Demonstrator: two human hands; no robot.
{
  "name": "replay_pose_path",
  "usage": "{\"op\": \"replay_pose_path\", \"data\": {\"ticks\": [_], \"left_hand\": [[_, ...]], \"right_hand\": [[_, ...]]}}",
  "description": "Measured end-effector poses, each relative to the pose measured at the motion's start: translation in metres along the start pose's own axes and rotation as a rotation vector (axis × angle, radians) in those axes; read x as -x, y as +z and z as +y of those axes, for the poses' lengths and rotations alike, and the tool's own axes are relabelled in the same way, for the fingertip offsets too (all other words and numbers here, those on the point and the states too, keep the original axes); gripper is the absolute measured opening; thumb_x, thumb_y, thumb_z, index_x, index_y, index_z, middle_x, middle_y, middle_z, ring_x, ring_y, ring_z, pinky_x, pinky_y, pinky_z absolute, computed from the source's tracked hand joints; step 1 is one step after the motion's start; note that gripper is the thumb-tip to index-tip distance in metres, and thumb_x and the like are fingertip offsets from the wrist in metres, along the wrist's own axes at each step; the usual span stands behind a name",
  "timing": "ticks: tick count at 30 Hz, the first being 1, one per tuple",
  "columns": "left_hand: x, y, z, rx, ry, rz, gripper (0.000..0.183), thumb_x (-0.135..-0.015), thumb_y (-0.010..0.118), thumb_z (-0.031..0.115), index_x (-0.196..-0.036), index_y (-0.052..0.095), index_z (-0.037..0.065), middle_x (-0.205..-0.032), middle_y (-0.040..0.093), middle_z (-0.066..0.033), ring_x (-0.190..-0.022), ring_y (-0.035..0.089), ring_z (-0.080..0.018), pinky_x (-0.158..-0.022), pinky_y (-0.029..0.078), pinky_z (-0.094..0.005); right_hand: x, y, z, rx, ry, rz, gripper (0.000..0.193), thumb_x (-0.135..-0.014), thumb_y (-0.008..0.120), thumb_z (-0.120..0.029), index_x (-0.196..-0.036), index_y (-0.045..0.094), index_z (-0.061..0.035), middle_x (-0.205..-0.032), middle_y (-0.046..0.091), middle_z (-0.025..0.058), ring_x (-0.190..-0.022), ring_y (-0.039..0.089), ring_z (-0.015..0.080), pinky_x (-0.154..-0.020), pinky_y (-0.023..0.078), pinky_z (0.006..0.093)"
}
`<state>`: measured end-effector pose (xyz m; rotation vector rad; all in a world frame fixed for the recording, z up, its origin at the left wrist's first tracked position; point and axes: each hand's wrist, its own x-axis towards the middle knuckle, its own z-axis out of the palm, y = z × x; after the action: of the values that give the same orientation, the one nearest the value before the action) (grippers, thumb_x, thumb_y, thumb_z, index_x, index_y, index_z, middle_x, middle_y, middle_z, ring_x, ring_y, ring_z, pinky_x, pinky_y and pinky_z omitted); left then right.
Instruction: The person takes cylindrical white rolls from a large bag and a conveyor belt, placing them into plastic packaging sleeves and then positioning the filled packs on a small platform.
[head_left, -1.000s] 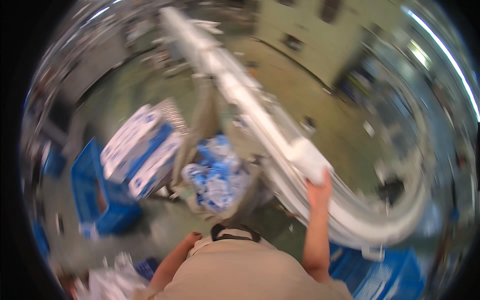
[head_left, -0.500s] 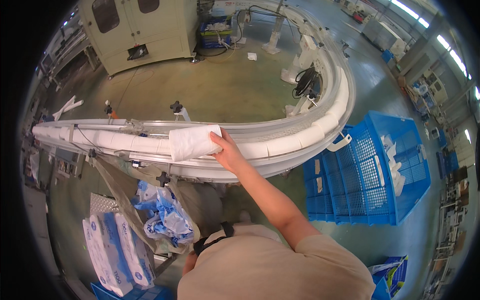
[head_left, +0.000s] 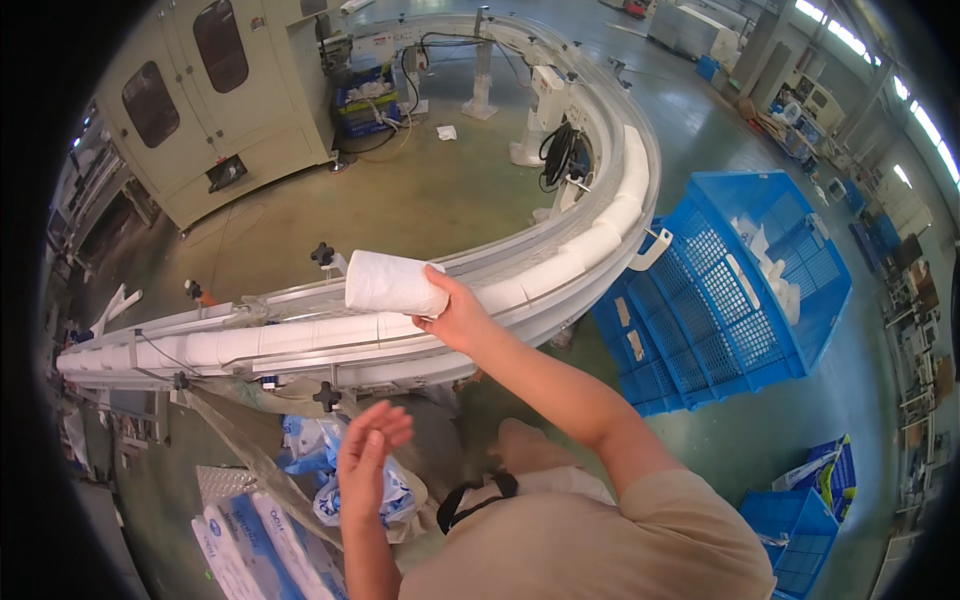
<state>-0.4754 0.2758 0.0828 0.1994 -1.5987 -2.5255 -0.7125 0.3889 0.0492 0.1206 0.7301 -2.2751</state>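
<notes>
A white paper roll is gripped at its right end by my right hand, thumb on top. It is held above the curved conveyor, whose channel carries a line of white paper rolls. Raised in front of my body, my left hand is open and holds nothing, its fingers stretched out. Below that hand lie crumpled blue and white plastic wrappers in a grey-brown cloth bag at the conveyor's near side.
Blue plastic crates stand right of the conveyor, white scraps inside. Packs of wrapped rolls sit at lower left. Black clamp knobs stick out along the rail. A beige machine cabinet stands beyond, and black cable hangs inside the curve.
My left hand has come up into view from beside my body. My right hand has lifted the paper roll off the conveyor line. The whole view has swung toward the right.
</notes>
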Motion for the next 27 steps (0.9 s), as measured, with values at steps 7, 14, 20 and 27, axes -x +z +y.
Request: {"op": "replay_pose_path", "data": {"ticks": [7, 14, 20, 27], "left_hand": [[-0.02, 0.004, 0.003, -0.447, 0.342, 0.494, 0.031, -0.092, 0.046, 0.014, -0.119, 0.049, 0.0, -0.115, 0.054, -0.0131, -0.109, 0.051, -0.02, -0.092, 0.042, -0.0344], [-0.137, 0.12, -0.042, -0.836, 0.458, 0.428, 0.039, -0.087, 0.048, 0.007, -0.125, 0.045, 0.0, -0.131, 0.044, -0.0152, -0.126, 0.036, -0.0272, -0.106, 0.024, -0.0375], [-0.226, 0.186, -0.102, -1.512, 0.199, 0.441, 0.052, -0.089, 0.049, 0.026, -0.137, 0.033, 0.011, -0.142, 0.026, -0.0185, -0.133, 0.021, -0.0329, -0.107, 0.015, -0.0495], [-0.239, 0.201, -0.115, -1.796, 0.0, 0.495, 0.056, -0.089, 0.047, 0.032, -0.14, 0.027, 0.017, -0.145, 0.019, -0.0152, -0.135, 0.016, -0.033, -0.104, 0.015, -0.0571]], "right_hand": [[0.034, -0.058, -0.196, 0.141, -0.228, 0.291, 0.037, -0.076, 0.067, -0.027, -0.106, 0.051, -0.0118, -0.097, 0.058, 0.0077, -0.085, 0.055, 0.0219, -0.061, 0.043, 0.0314], [0.057, -0.144, -0.459, 0.61, -0.817, 0.609, 0.047, -0.075, 0.069, -0.03, -0.112, 0.049, -0.0112, -0.105, 0.056, 0.006, -0.096, 0.052, 0.017, -0.068, 0.041, 0.0304], [0.003, -0.213, -0.58, 1.15, -1.123, 0.879, 0.081, -0.069, 0.075, -0.033, -0.128, 0.031, 0.0, -0.114, 0.05, 0.0169, -0.102, 0.052, 0.0269, -0.084, 0.042, 0.0338], [-0.062, -0.255, -0.648, 1.323, -1.021, 0.894, 0.075, -0.064, 0.078, -0.033, -0.119, 0.039, 0.0014, -0.112, 0.051, 0.0225, -0.102, 0.053, 0.0322, -0.089, 0.042, 0.0367]]}}
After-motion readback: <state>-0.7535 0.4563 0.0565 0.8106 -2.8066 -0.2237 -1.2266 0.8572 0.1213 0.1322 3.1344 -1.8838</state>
